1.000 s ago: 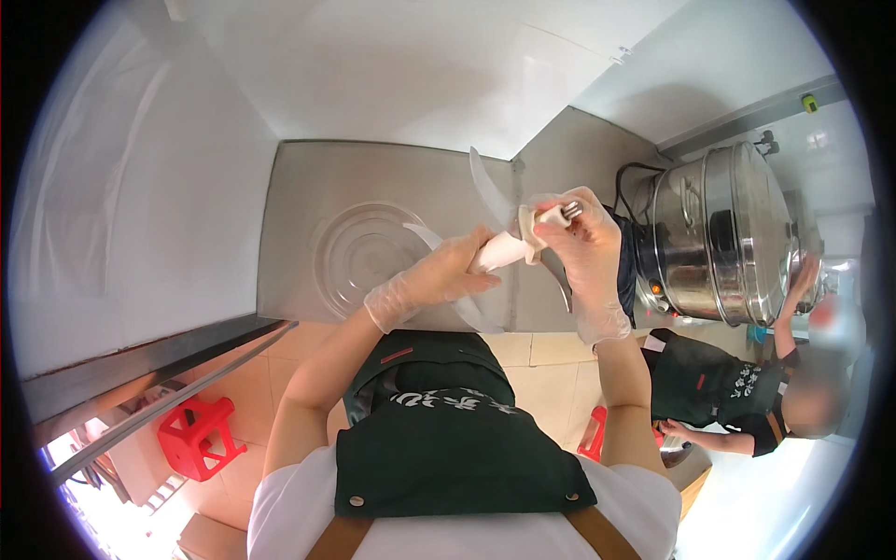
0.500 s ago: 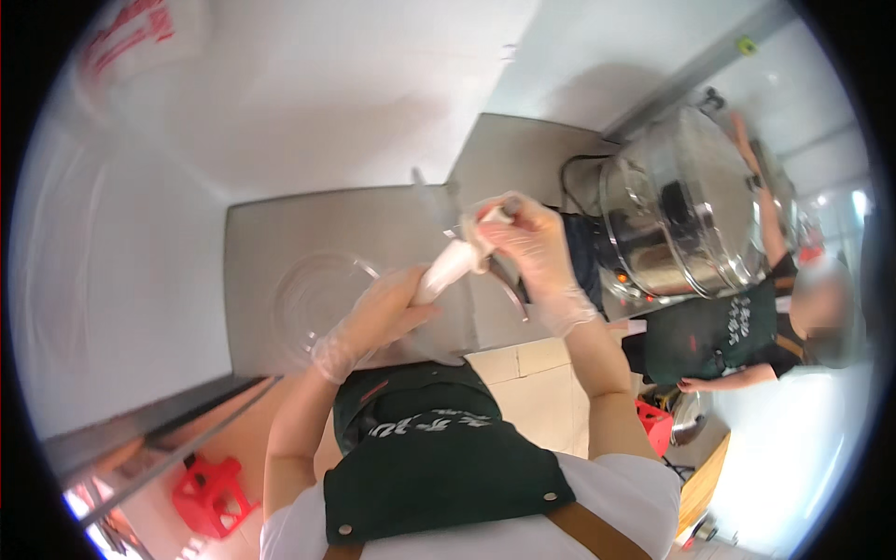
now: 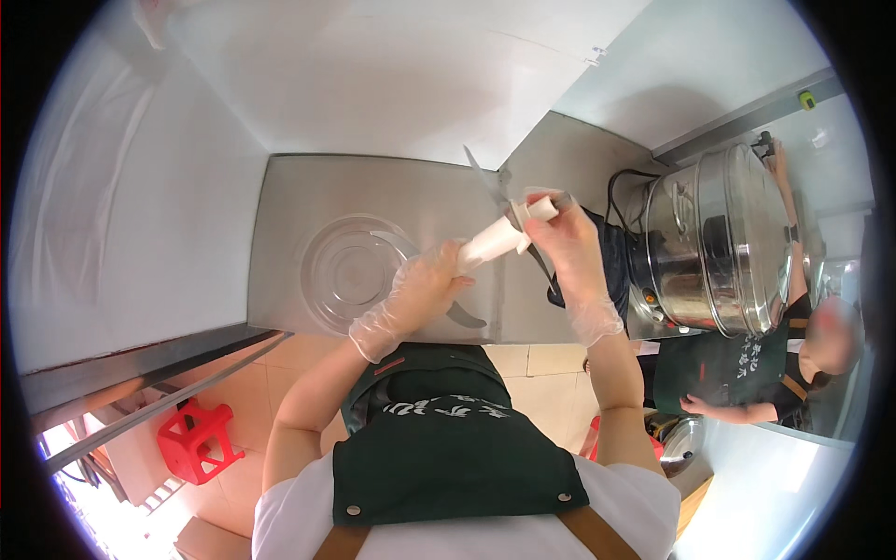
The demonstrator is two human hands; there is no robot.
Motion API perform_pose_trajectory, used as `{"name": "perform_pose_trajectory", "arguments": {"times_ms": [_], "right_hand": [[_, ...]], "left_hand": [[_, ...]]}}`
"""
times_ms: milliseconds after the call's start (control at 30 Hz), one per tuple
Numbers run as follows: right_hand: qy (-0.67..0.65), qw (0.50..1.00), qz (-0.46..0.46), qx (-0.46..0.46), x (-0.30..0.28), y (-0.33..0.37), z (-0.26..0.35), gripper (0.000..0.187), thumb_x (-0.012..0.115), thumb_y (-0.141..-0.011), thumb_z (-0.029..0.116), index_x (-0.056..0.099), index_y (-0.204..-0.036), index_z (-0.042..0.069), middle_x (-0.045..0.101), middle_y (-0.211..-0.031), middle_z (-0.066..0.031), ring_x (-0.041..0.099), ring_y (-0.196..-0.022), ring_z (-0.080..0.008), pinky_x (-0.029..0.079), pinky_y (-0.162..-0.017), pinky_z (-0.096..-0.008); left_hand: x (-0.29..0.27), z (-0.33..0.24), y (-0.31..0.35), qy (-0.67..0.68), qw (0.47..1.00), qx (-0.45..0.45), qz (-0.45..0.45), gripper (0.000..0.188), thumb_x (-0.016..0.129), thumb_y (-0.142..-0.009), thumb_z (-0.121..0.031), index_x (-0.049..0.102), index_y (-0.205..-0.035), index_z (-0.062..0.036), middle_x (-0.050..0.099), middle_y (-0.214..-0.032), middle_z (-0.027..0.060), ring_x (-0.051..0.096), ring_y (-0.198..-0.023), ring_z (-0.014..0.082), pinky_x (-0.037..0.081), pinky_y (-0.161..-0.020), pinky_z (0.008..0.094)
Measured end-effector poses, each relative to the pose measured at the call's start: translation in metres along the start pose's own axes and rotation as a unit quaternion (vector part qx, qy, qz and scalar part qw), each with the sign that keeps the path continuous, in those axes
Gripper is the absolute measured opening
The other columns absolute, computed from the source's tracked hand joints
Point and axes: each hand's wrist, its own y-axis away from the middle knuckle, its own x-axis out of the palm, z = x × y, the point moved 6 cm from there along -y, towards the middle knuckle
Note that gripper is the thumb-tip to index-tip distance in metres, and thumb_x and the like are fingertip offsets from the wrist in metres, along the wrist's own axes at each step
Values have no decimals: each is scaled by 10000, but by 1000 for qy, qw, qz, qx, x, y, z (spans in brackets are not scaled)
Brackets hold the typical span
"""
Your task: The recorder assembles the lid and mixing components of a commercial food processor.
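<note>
My left hand (image 3: 425, 285), in a clear plastic glove, is closed around the lower end of a pale, smooth stick-shaped piece (image 3: 490, 243) with a dark grey far end. My right hand (image 3: 567, 238), also gloved, is closed at the upper end of the piece. A knife (image 3: 485, 177) reaches up and left from beside my right fingers, its blade crossing by the piece. The knife's handle is mostly hidden by that hand. A dark curved strip (image 3: 539, 264) hangs below; I cannot tell whether it is peel or part of the handle.
A shallow see-through round dish (image 3: 322, 271) rests on the steel counter (image 3: 289, 187) left of my hands. A dark curved strip (image 3: 465, 315) lies near the front edge. Large steel steamers (image 3: 691, 252) stand right, with a co-worker (image 3: 737, 364) beside them. A red stool (image 3: 198, 439) is lower left.
The view has shifted, so the counter and steamers appear farther right. Both hands keep their hold, and the pale piece lies at a flatter slant. The co-worker's arm still reaches behind the steamer.
</note>
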Motion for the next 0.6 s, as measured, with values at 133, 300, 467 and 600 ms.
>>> {"name": "perform_pose_trajectory", "arguments": {"times_ms": [133,300,467,600], "right_hand": [[-1,1000,5,16,5,2,-13,306,666,-881,66,599,-1177,36,622,-941,-29,552,-790,-91,461,-725,-245],[43,999,-26,16,4,4,3,247,675,-871,71,648,-1117,55,626,-886,10,528,-774,-51,416,-658,-214],[56,998,-21,19,16,10,2,183,677,-868,86,650,-1046,52,620,-816,14,519,-696,-41,392,-593,-192],[38,996,-67,45,28,18,-5,150,662,-877,85,631,-1015,38,606,-790,-5,506,-634,-48,398,-574,-190]], "left_hand": [[-3,6,5,17,1000,-19,14,471,664,-869,-261,448,-1212,-22,643,-934,207,632,-878,400,490,-748,472],[-18,5,10,147,975,-52,162,451,633,-884,-282,460,-1203,-13,640,-938,217,640,-850,389,486,-732,450],[-18,9,20,212,957,-59,187,377,604,-895,-233,480,-1156,8,625,-878,219,633,-838,355,468,-733,411],[-12,19,28,49,996,-20,68,408,640,-873,-251,490,-1157,0,633,-901,215,640,-818,366,488,-692,427]]}}
